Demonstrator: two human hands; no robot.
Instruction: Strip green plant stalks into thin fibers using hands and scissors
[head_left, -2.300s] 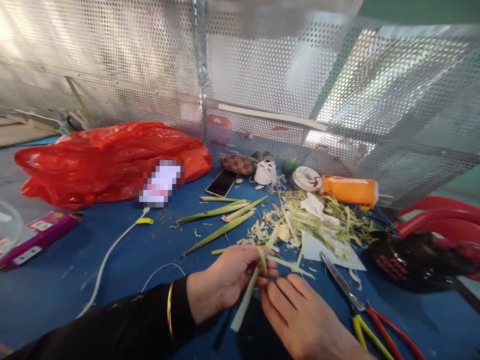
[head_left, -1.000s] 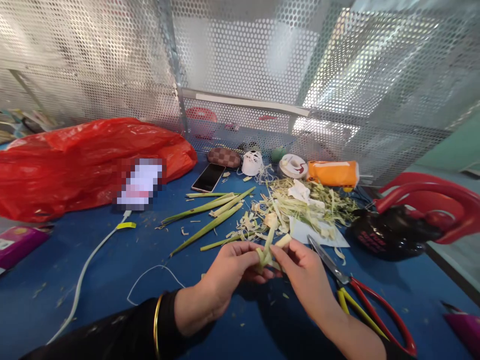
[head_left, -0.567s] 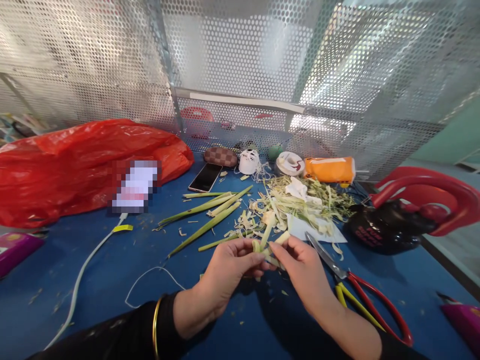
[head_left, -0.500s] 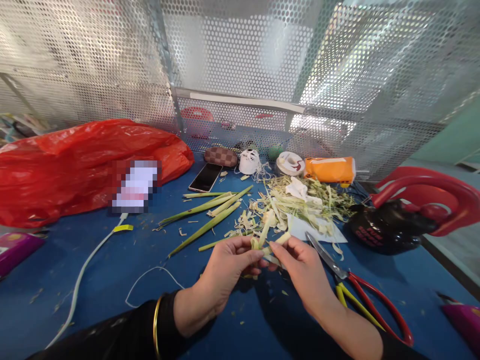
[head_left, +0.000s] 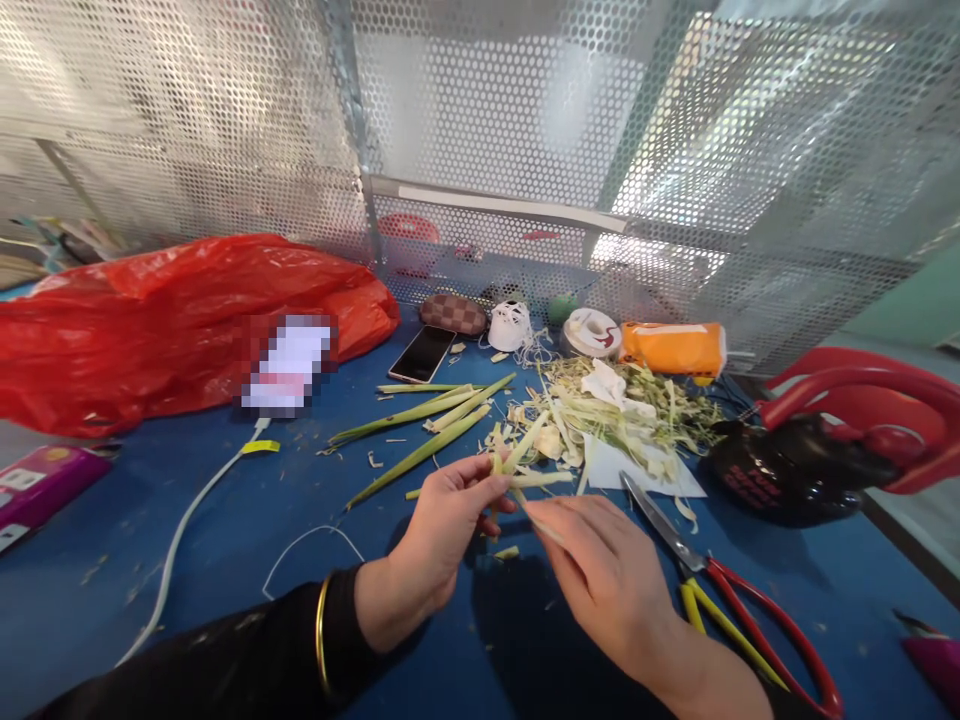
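Pale green leaf strips (head_left: 525,450), crossed and folded over one another, stick out from between the thumb and fingers of my left hand (head_left: 442,530). My right hand (head_left: 607,570) is closed just to the right, its fingertips pinching the end of one strip, with the back of the hand towards me. Behind both hands lies a heap of shredded leaf scraps (head_left: 637,400), partly on a white paper (head_left: 604,468). Several long green leaf stalks (head_left: 420,455) lie on the blue table (head_left: 240,560) to the left of the heap.
Red-handled scissors (head_left: 750,600) lie right of my right hand, near a black jar (head_left: 787,475). At the back stand a tape roll (head_left: 592,332), an orange packet (head_left: 671,347) and a dark phone (head_left: 424,354). A red plastic bag (head_left: 150,320) and white cable (head_left: 169,570) are left.
My right hand has turned over and drawn slightly down and away from my left, pulling a strip. My left hand keeps its pinch. The whole view has shifted slightly.
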